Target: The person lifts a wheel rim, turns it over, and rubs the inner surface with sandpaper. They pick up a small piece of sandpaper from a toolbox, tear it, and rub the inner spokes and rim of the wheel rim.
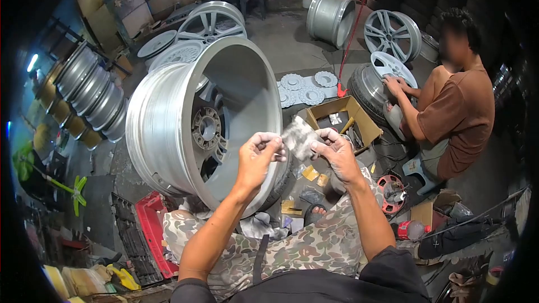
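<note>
We hold grey abrasive sheet (297,136) just right of alloy rim (205,120); left hand (259,154) and right hand (336,148) both pinch its edges. Seemingly preparing sheet; next move needs firm fold or tear.

Concrete floor (292,50), alloy rims (331,17), cardboard box (342,120), wheel caps (306,87)

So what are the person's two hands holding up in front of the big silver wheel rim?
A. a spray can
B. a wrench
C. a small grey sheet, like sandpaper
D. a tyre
C: the left hand and right hand each pinch an edge of a small grey sheet, stretched between them in front of the big silver wheel rim; whether it is really sandpaper cannot be told.
</note>
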Tool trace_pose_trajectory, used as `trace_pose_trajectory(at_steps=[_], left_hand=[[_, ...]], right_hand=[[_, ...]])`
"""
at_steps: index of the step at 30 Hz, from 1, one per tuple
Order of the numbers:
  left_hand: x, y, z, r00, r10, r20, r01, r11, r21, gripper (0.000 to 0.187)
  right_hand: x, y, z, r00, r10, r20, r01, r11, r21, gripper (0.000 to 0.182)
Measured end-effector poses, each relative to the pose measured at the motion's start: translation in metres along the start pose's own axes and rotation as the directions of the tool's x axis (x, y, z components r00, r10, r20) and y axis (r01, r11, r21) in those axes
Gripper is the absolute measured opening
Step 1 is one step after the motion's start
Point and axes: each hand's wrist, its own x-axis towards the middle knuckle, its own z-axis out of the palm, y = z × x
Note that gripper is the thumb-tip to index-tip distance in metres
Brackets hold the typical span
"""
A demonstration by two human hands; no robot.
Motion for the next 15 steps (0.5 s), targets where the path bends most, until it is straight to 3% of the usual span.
trace_pose_trajectory(at_steps=[2, 5, 7, 10, 12, 14, 15], left_hand=[[0.002, -0.002, -0.001, 0.998, -0.025, -0.055, 0.013, 0.977, -0.214, 0.019], [0.001, -0.009, 0.004, 0.998, -0.048, -0.03, 0.04, 0.974, -0.224, 0.016], [-0.003, -0.014, 0.008, 0.998, -0.067, -0.005, 0.064, 0.974, -0.218, 0.013], [-0.009, -0.022, 0.01, 0.965, -0.163, 0.204, 0.138, 0.982, 0.131, 0.013], [-0.007, -0.024, 0.009, 0.974, -0.108, 0.198, 0.064, 0.973, 0.221, 0.013], [-0.005, -0.016, 0.005, 0.994, 0.093, 0.057, -0.109, 0.863, 0.493, 0.012], [-0.003, -0.013, 0.004, 0.987, 0.157, 0.021, -0.151, 0.894, 0.421, 0.014]], right_hand=[[-0.001, 0.001, 0.002, 1.0, -0.001, -0.003, 0.001, 1.0, 0.005, 0.026], [0.0, 0.004, 0.009, 0.994, -0.113, 0.011, 0.113, 0.993, -0.018, 0.023], [0.001, 0.003, 0.005, 0.994, -0.104, -0.043, 0.104, 0.994, 0.015, 0.021], [0.001, 0.004, -0.003, 0.985, -0.115, -0.127, 0.123, 0.991, 0.055, 0.017], [0.001, 0.006, -0.008, 0.986, -0.119, -0.118, 0.124, 0.992, 0.035, 0.017], [-0.001, 0.006, -0.007, 0.982, -0.14, -0.125, 0.145, 0.989, 0.029, 0.018], [-0.002, 0.006, -0.006, 0.991, -0.113, -0.072, 0.114, 0.993, 0.016, 0.018]])
